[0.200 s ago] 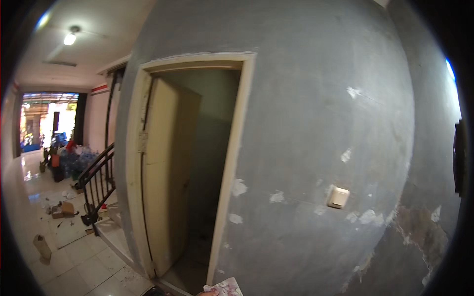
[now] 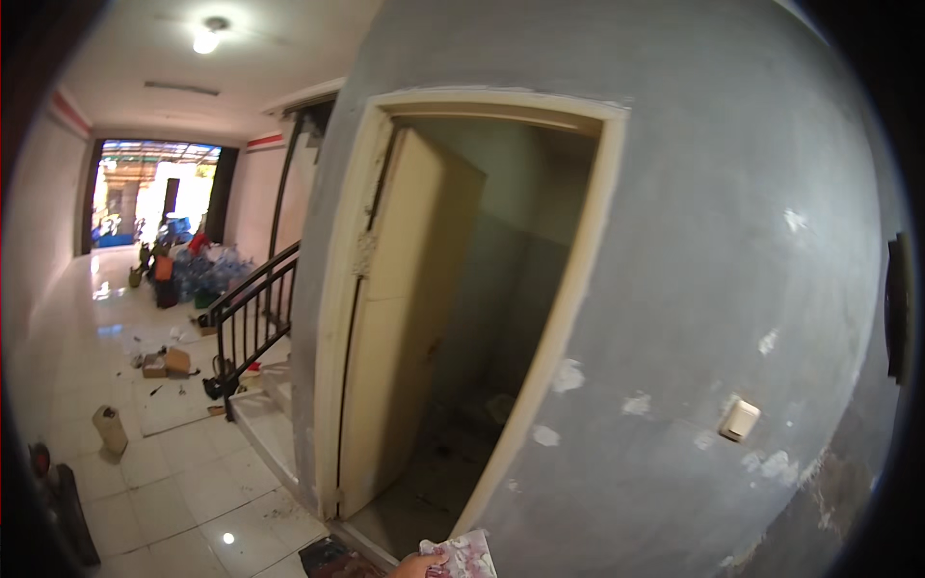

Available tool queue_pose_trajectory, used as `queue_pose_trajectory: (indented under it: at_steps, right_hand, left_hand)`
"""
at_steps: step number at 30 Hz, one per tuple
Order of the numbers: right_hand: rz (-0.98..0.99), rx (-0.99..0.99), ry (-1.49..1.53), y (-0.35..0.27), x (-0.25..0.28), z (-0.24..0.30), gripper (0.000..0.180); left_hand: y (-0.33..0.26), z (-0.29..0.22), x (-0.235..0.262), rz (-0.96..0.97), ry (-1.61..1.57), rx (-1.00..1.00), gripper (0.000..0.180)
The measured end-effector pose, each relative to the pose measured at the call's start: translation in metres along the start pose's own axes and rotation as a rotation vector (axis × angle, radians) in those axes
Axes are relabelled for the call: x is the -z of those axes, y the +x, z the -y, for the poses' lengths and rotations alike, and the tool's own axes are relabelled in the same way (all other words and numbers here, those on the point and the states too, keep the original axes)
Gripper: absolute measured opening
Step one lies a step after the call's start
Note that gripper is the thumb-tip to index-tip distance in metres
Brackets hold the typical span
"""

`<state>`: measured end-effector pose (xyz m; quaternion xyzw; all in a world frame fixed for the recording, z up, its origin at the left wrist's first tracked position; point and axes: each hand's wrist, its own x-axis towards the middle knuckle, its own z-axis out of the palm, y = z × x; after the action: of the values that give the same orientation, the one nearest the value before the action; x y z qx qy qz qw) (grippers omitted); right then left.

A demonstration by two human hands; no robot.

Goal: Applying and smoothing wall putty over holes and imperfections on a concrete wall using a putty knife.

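At the bottom edge, just below the doorway, my left hand [image 2: 418, 566] is closed on a flat, rectangular piece, blotched pink and white [image 2: 461, 556]. Its kind is not clear. The fingers lie along its left side, and the lower part of both hand and piece is cut off by the frame. My right hand is out of view. Beyond the piece stand a cream door frame [image 2: 352, 318] and a partly opened cream door [image 2: 405, 318]. A grey wall [image 2: 694, 241] with white filler patches rises to the right.
A light switch [image 2: 740, 420] sits on the grey wall. To the left are a black stair railing [image 2: 258, 297], a tan jerrycan [image 2: 111, 430] and an opened cardboard box [image 2: 166, 363] on white floor tiles. A dark mat [image 2: 334, 557] lies by the threshold.
The view has turned left, so the doorway and switch sit farther right. More of the left hand and the blotched piece shows at the lower edge. The hand still holds it.
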<state>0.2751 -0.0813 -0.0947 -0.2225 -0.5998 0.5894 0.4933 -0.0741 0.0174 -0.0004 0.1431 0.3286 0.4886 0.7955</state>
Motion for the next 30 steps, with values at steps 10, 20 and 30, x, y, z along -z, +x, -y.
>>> queue_pose_trajectory:
  at_steps: [10,20,30]
  right_hand:
    - [-0.236,-0.437,0.870,0.104,-0.081,-0.004,0.026]
    - [-0.294,-0.494,0.777,0.185,-0.162,0.017,0.028]
    - [0.246,-0.825,0.184,0.213,-0.219,0.043,0.028]
  left_hand:
    - [-0.045,-0.047,0.083,-0.132,-0.133,-0.208,0.013]
    - [-0.129,-0.077,0.099,-0.380,-0.272,-0.451,0.010]
    - [-0.174,-0.053,0.110,-0.524,-0.162,-0.897,0.019]
